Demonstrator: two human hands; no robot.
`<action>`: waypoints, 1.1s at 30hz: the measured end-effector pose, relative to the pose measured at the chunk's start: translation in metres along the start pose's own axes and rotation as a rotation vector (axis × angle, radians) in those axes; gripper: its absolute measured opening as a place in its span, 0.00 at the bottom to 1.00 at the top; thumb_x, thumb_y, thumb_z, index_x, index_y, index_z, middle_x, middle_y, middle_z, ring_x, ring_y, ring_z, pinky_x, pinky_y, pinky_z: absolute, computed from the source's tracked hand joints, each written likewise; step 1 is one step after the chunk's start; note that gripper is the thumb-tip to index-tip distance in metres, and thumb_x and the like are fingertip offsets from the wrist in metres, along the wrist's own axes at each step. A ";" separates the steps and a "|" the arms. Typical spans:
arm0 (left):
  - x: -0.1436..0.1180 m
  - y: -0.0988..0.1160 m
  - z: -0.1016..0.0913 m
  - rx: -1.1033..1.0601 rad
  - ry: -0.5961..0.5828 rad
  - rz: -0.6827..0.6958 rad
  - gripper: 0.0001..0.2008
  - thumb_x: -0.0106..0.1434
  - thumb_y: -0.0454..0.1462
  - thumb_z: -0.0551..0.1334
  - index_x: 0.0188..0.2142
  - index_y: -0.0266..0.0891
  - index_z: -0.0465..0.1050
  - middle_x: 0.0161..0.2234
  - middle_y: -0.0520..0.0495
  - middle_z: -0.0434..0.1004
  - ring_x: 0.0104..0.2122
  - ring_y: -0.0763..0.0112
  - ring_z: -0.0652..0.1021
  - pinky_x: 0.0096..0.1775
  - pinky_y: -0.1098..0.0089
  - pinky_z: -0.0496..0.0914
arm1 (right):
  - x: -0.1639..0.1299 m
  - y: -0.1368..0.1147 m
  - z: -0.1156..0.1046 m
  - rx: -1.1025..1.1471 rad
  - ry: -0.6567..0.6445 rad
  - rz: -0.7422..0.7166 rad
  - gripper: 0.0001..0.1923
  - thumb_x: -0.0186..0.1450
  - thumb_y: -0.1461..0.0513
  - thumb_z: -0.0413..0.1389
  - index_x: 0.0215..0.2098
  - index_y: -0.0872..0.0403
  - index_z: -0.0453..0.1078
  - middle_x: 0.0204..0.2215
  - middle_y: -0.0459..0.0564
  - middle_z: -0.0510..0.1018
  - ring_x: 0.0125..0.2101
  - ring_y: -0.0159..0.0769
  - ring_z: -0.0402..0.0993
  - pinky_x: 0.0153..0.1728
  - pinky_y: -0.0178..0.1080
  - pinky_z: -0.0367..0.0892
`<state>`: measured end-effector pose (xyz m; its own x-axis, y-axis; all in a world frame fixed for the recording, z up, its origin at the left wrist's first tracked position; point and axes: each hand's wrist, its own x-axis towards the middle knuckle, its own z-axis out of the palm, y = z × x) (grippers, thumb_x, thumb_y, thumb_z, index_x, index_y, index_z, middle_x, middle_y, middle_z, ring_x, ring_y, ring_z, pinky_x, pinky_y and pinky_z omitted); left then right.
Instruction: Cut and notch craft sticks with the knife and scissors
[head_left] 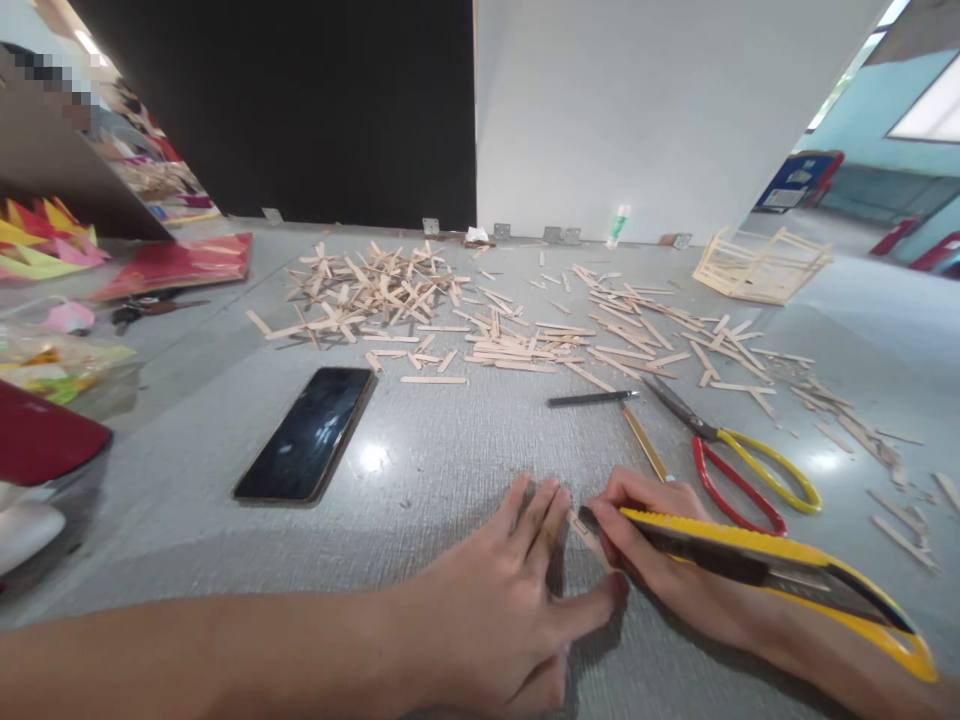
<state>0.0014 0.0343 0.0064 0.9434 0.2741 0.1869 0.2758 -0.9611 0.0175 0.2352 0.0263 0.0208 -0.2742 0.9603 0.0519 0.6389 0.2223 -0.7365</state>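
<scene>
We see a grey table point(450, 470) filling the frame, with a wide scatter of wooden craft sticks point(495, 310) across its upper middle. At centre left lies a dark phone point(307, 432); at centre right, red-and-yellow scissors point(739, 465). At the bottom, our left hand point(510, 600) lies flat, fingers pinning a small stick point(583, 530). Our right hand point(660, 550) grips a yellow utility knife point(780, 575), its blade tip touching that stick.
</scene>
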 end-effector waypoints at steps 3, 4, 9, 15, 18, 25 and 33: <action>-0.001 0.001 0.001 -0.013 0.000 0.002 0.30 0.72 0.46 0.55 0.69 0.36 0.56 0.62 0.11 0.67 0.65 0.25 0.66 0.60 0.33 0.63 | 0.001 0.001 -0.001 0.023 -0.020 0.017 0.22 0.76 0.51 0.52 0.26 0.50 0.65 0.20 0.39 0.73 0.23 0.30 0.68 0.27 0.36 0.63; -0.001 0.001 0.001 -0.017 -0.002 0.001 0.30 0.72 0.46 0.55 0.69 0.36 0.56 0.62 0.11 0.67 0.65 0.26 0.66 0.60 0.33 0.63 | 0.001 0.001 -0.001 0.035 -0.027 0.027 0.22 0.76 0.50 0.52 0.26 0.50 0.66 0.21 0.39 0.73 0.23 0.30 0.68 0.27 0.35 0.63; 0.000 0.000 0.000 -0.015 0.004 -0.006 0.30 0.72 0.45 0.55 0.69 0.36 0.56 0.62 0.12 0.67 0.65 0.26 0.67 0.60 0.33 0.62 | 0.001 0.003 -0.001 0.058 -0.043 0.038 0.22 0.76 0.49 0.52 0.27 0.50 0.66 0.22 0.39 0.73 0.23 0.30 0.68 0.27 0.35 0.63; 0.000 0.000 -0.002 -0.018 -0.006 -0.003 0.31 0.71 0.46 0.58 0.69 0.36 0.58 0.63 0.18 0.69 0.64 0.30 0.70 0.61 0.33 0.61 | 0.001 0.002 -0.002 0.015 -0.040 0.023 0.21 0.76 0.51 0.53 0.27 0.50 0.66 0.22 0.39 0.73 0.24 0.30 0.68 0.29 0.36 0.63; 0.000 0.000 0.000 -0.024 -0.003 -0.007 0.31 0.71 0.46 0.58 0.69 0.36 0.57 0.64 0.17 0.68 0.65 0.29 0.69 0.62 0.33 0.60 | 0.000 0.001 -0.001 0.010 -0.034 0.029 0.21 0.76 0.51 0.52 0.27 0.50 0.66 0.21 0.39 0.74 0.23 0.30 0.69 0.28 0.36 0.63; 0.000 0.000 0.003 -0.010 0.009 -0.003 0.30 0.73 0.46 0.55 0.70 0.36 0.55 0.62 0.13 0.67 0.65 0.26 0.66 0.61 0.33 0.62 | -0.001 0.007 0.001 -0.026 -0.009 -0.021 0.22 0.77 0.51 0.51 0.26 0.49 0.65 0.22 0.39 0.72 0.23 0.32 0.68 0.26 0.37 0.64; -0.002 0.003 0.002 -0.027 -0.027 -0.025 0.30 0.74 0.46 0.54 0.70 0.37 0.54 0.63 0.12 0.65 0.66 0.24 0.63 0.61 0.32 0.60 | 0.001 0.003 0.001 -0.091 0.022 -0.095 0.21 0.77 0.53 0.50 0.26 0.49 0.61 0.21 0.40 0.69 0.24 0.33 0.66 0.28 0.38 0.61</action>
<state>0.0009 0.0310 0.0039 0.9408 0.2989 0.1597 0.2950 -0.9543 0.0480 0.2364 0.0275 0.0176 -0.3213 0.9375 0.1339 0.6739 0.3257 -0.6631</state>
